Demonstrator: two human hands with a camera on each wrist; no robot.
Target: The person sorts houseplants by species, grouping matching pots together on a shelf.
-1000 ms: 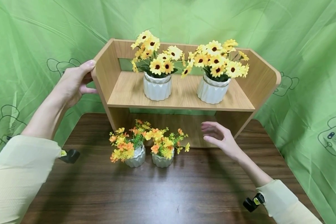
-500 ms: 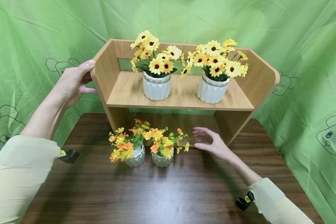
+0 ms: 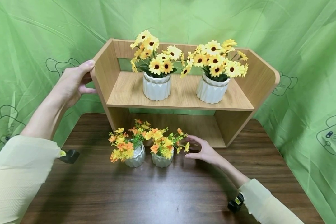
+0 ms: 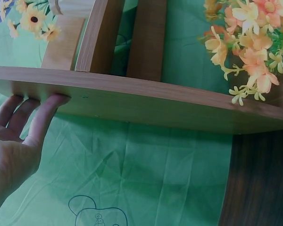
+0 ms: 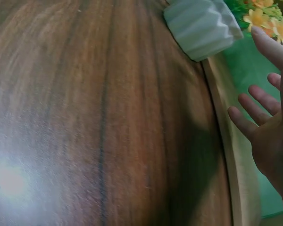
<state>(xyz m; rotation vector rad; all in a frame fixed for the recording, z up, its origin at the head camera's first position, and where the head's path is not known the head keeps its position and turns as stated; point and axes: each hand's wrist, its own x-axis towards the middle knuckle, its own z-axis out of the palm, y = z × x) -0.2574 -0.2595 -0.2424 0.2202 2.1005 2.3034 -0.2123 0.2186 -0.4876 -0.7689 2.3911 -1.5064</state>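
My left hand [image 3: 71, 82] rests its fingertips against the outer left side of a two-tier wooden shelf [image 3: 182, 108]. In the left wrist view, the fingers [image 4: 45, 117] are fairly straight and touch the panel. My right hand [image 3: 205, 152] holds nothing; thumb and fingers are spread just right of a white fluted flowerpot [image 3: 161, 160] with orange and yellow flowers [image 3: 165, 143]. In the right wrist view, the thumb [image 5: 269, 44] is near that pot's [image 5: 203, 28] blossoms. Left of it stands a similar flowerpot [image 3: 135, 157]. Both sit on the table before the shelf.
Two white flowerpots with yellow daisies, a left one [image 3: 156, 87] and a right one [image 3: 212, 90], stand on the upper board. The shelf's lower board [image 3: 204, 130] lies behind the front pots. A dark wooden table [image 3: 145, 196] is underneath, with a green curtain [image 3: 310, 102] around it.
My right hand has moved left and toward the front, from before the shelf's lower tier to beside the right-hand front flowerpot. The left hand and all pots stay where they were.
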